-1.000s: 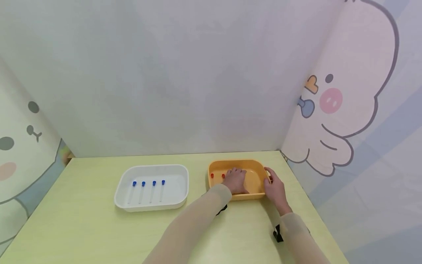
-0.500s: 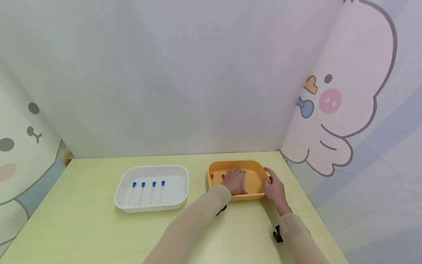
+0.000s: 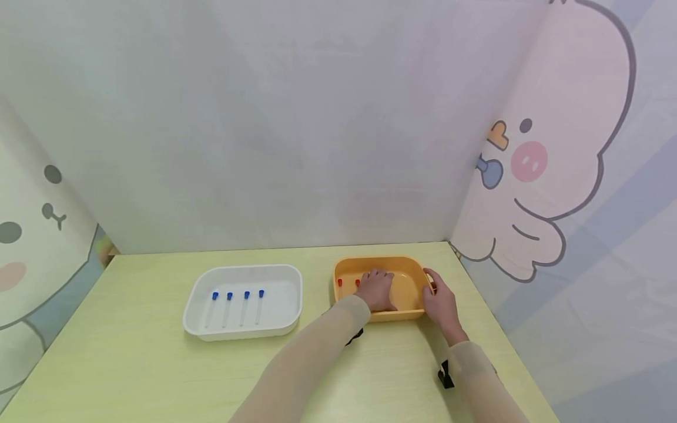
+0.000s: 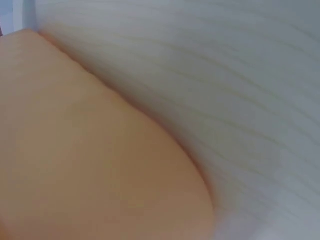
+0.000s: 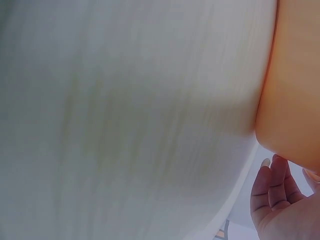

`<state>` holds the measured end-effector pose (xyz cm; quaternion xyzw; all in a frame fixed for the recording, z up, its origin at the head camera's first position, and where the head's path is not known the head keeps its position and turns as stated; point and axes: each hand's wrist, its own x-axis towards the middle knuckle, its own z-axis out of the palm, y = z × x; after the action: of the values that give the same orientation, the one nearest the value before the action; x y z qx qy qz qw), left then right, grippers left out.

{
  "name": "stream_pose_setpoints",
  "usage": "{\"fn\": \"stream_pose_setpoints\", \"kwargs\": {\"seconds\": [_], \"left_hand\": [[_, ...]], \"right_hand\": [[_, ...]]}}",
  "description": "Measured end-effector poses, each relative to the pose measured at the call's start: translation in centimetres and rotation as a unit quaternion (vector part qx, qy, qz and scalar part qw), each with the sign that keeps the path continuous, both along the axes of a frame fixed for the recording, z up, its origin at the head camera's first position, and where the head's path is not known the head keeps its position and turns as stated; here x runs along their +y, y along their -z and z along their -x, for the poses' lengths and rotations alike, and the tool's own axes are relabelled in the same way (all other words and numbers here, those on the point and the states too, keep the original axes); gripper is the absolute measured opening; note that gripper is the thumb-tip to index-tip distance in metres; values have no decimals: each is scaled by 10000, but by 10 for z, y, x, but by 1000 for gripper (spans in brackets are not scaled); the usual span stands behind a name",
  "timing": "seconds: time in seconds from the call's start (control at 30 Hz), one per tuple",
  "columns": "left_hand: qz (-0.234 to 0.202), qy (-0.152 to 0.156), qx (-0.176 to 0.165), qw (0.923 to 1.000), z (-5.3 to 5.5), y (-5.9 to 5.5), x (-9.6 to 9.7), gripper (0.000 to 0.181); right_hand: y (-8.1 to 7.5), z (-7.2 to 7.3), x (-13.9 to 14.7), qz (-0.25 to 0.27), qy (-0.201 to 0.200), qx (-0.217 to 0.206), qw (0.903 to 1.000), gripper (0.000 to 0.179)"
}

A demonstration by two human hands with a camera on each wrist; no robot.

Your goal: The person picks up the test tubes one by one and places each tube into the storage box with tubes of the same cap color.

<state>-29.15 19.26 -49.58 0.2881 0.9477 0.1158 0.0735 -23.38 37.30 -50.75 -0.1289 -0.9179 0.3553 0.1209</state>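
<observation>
An orange tray (image 3: 409, 288) stands at the back right of the table; its outer wall fills much of both wrist views. My left hand (image 3: 376, 292) reaches into it, palm down, thumb spread away from the fingers. Two red-capped tubes show just left of that hand, a nearer red cap (image 3: 357, 282) and a farther red cap (image 3: 340, 282); anything under the palm is hidden. My right hand (image 3: 441, 302) grips the tray's right rim, fingers outside and thumb at the edge. In the right wrist view, the right hand's fingers (image 5: 277, 187) touch the orange wall.
To the left stands a white tray (image 3: 280, 308) holding several blue-capped tubes (image 3: 244, 308) in a row. The pale yellow table (image 3: 132, 364) ends at a grey back curtain (image 3: 275, 147), with a cartoon-printed curtain (image 3: 571, 176) close on the right.
</observation>
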Motion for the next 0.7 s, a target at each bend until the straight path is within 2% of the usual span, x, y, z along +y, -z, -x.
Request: {"fn": "stream_pose_setpoints", "kwargs": {"seconds": [0.43, 0.57, 0.7], "left_hand": [[-65, -52, -50, 10000, 1, 0, -8, 94], [-215, -28, -96, 9997, 4, -6, -12, 98], [-211, 48, -103, 9997, 7, -17, -19, 99]], "right_hand": [[0, 1, -3, -15, -52, -127, 9999, 47], [-1, 1, -2, 9, -80, -169, 9998, 48], [0, 2, 0, -22, -87, -181, 9998, 49]]}}
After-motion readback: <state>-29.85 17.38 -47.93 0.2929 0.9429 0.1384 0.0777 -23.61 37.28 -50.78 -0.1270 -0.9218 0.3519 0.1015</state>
